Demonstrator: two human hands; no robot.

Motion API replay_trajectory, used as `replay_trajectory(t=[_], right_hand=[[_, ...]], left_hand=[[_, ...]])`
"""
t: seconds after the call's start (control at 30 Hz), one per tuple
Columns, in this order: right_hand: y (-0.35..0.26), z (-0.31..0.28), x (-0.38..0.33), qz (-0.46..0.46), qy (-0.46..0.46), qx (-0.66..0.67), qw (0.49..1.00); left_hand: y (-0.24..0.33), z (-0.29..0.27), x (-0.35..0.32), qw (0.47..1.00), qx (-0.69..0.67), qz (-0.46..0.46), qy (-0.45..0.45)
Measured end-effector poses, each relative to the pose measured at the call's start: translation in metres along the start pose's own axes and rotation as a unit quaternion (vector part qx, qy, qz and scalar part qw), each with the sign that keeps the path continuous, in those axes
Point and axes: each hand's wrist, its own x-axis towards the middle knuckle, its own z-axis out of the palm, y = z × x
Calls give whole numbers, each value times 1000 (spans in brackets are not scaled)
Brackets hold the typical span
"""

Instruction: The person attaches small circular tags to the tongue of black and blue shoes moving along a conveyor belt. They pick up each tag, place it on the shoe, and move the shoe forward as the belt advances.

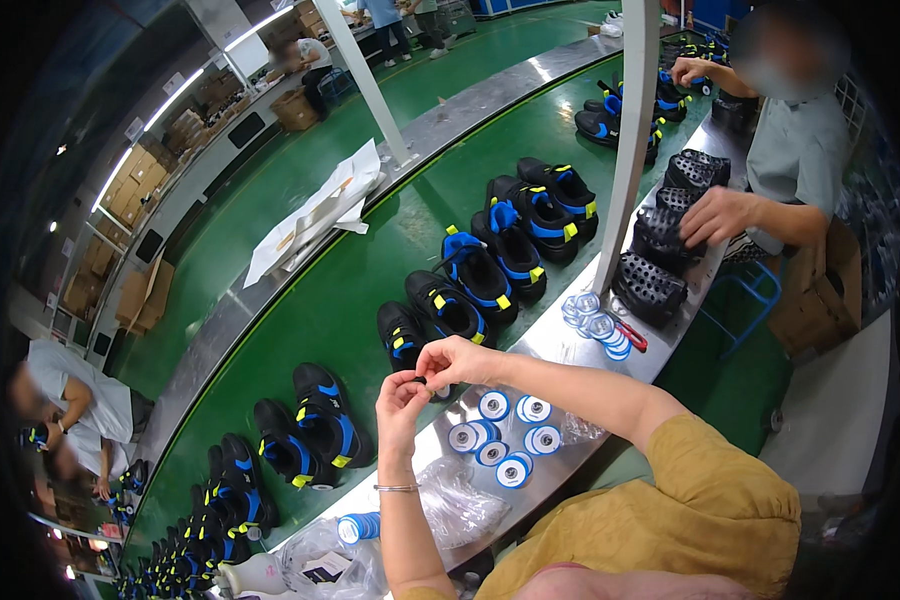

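At a green conveyor belt carrying pairs of black shoes with blue and yellow straps, a person in a mustard-yellow top brings both hands together above the belt's metal edge; the left hand, a thin bracelet on its wrist, and the right hand pinch a small dark piece between their fingertips, too small to make out, just over the toe of one black shoe. Just beside the hands, on the metal edge, lie several white-and-blue spools, with crumpled clear plastic bags nearer the person. Further along, beyond a slanting white post, a co-worker in a grey-green shirt rests a hand on a row of black perforated shoe pieces, with more spools near them
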Motion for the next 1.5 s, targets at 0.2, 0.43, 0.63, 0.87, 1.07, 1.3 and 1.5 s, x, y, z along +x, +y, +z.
replay_trajectory(t=[0.2, 0.43, 0.63, 0.87, 1.07, 1.3, 1.5], right_hand=[[-4, -4, -1, -3, -15, -14, 1000], [-6, -9, -3, 11, -53, -31, 998], [-9, -20, -4, 14, -12, -15, 1000], [-6, -16, -2, 14, -58, -28, 998], [-8, -16, -1, 12, -54, -28, 998], [0, -24, -2, -12, -82, -128, 988], [-1, -18, -15, -45, 2, -111, 993]], left_hand=[[3, 1, -1, 1000, 15, -12, -17], [4, 8, 3, 1000, 6, -23, -17], [-4, 1, 6, 999, 3, -24, -24], [-3, 6, 8, 999, -2, -31, -22], [-9, 10, 6, 1000, -2, -24, 11], [-27, 7, 9, 998, -48, -6, 36], [-13, 21, 3, 996, 62, -19, 62]])
